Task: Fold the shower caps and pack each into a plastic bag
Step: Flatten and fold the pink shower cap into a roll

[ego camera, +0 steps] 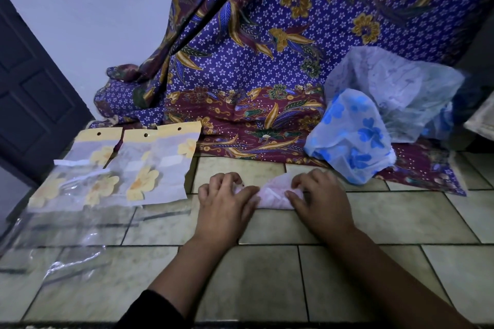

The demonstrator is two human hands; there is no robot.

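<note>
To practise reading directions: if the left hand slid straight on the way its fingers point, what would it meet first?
The left hand, gripping the pink shower cap, points forward: after a bare tile, probably the patterned cloth, though depth is unclear.

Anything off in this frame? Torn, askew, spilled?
Nothing spilled. The yellow-flower bags lie overlapped and askew; a dark gap between their header cards may be a tear, cannot tell. Clear bags lie rumpled on the tiles. Left hand and right hand grip the pink cap.
</note>
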